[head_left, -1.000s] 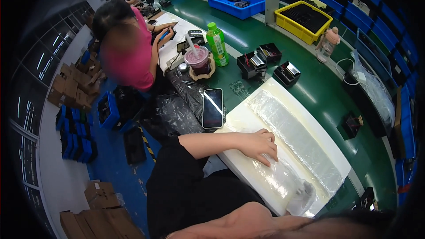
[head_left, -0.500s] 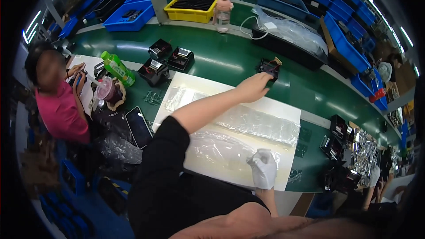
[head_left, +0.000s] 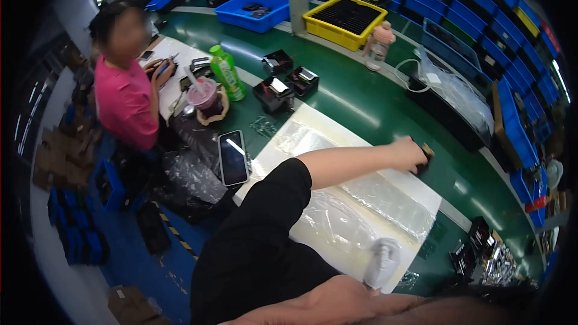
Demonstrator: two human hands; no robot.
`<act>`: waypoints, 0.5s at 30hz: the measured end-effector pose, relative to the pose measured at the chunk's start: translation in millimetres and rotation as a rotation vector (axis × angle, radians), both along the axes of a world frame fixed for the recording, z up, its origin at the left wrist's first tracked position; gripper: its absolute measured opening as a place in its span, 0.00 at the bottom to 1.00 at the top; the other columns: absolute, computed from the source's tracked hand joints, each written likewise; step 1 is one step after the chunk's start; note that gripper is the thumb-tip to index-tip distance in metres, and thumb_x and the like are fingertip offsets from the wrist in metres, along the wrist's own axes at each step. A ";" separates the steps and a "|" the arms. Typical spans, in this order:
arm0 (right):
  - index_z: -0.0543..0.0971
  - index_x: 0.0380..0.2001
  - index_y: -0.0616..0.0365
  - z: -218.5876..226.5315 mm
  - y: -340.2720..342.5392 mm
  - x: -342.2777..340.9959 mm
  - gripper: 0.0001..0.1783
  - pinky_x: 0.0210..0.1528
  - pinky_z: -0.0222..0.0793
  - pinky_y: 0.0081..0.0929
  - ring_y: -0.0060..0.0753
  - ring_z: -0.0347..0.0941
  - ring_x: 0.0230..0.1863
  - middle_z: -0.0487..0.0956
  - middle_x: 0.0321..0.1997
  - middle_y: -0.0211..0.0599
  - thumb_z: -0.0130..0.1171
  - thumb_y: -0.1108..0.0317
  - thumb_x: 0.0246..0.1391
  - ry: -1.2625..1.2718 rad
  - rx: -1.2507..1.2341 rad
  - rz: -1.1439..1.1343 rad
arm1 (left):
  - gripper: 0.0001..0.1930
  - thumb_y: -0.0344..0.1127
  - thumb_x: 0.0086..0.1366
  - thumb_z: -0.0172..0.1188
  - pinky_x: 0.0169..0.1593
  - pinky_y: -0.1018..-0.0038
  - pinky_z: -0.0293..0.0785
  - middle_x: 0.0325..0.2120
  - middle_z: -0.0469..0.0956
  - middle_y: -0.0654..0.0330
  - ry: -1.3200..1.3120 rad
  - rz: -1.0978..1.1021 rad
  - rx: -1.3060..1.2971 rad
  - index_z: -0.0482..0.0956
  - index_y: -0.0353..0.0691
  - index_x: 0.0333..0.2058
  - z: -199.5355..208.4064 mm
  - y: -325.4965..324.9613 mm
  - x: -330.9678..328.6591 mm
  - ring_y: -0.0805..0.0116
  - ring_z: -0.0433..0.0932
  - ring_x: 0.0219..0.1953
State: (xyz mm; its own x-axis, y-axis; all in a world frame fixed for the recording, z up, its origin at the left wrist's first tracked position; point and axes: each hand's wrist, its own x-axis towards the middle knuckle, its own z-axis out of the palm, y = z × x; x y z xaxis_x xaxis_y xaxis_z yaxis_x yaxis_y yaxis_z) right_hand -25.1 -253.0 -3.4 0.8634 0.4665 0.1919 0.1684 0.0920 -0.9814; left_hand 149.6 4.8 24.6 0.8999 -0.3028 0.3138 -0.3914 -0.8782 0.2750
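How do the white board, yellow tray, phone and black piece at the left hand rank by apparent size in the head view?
1. White board
2. Yellow tray
3. Phone
4. Black piece, partly hidden by the left hand

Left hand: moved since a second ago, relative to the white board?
Yes, away from the wearer and rightward: the left hand was over the white board; now it is past the board's far edge, at the small black box.
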 end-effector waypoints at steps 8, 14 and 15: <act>0.76 0.31 0.67 87.1 27.5 89.7 0.06 0.50 0.66 0.30 0.36 0.72 0.43 0.74 0.53 0.47 0.56 0.73 0.55 -0.627 -0.374 0.193 | 0.10 0.40 0.53 0.64 0.49 0.48 0.65 0.31 0.80 0.62 0.243 -0.220 -0.161 0.81 0.49 0.34 58.6 -8.5 -122.9 0.57 0.77 0.41; 0.76 0.32 0.68 95.6 74.2 101.0 0.10 0.43 0.70 0.24 0.26 0.74 0.37 0.78 0.40 0.39 0.53 0.69 0.59 -0.262 -0.553 0.576 | 0.12 0.38 0.53 0.65 0.50 0.56 0.68 0.35 0.78 0.60 0.372 -0.130 -0.171 0.79 0.46 0.37 55.6 32.3 -173.6 0.54 0.73 0.46; 0.76 0.31 0.68 95.1 80.9 101.6 0.10 0.42 0.70 0.24 0.26 0.74 0.37 0.78 0.37 0.39 0.54 0.69 0.58 -0.199 -0.552 0.600 | 0.13 0.37 0.52 0.66 0.51 0.59 0.69 0.37 0.77 0.59 0.223 -0.102 -0.220 0.78 0.45 0.38 56.0 37.3 -179.3 0.54 0.72 0.47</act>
State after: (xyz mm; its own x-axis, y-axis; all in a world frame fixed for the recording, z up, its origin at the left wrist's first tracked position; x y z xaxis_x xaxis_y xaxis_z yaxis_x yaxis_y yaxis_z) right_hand 76.5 -172.1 91.8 0.4129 0.9076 -0.0761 0.4186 -0.2633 -0.8692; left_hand -29.8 42.1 80.6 0.9222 -0.3420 0.1806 -0.3834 -0.7474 0.5425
